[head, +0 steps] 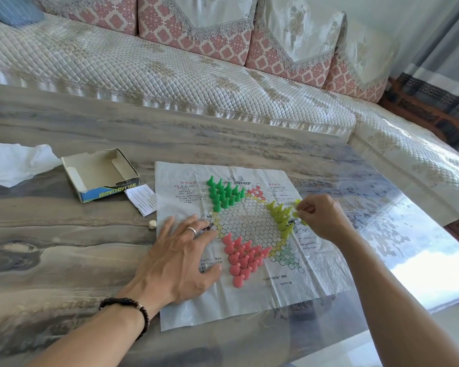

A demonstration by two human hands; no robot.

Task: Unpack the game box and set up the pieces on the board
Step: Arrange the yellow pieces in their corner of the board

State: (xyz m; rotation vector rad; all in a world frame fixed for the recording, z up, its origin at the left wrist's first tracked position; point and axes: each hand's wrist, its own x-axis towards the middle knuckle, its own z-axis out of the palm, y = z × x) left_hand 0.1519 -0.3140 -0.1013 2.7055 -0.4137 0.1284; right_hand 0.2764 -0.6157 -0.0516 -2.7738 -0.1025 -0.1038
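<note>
Hands: right hides yellow pieces it pinches.

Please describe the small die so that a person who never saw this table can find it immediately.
Start from the open cardboard box at the left of the table. Nearer the person lies a folded paper slip; the die sits just below it, left of the board sheet. It is the only pale cube there.

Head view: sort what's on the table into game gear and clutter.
Game gear: paper board, green pieces, pink pieces, yellow pieces, open box, die, folded leaflet.
Clutter: white plastic bag.
</note>
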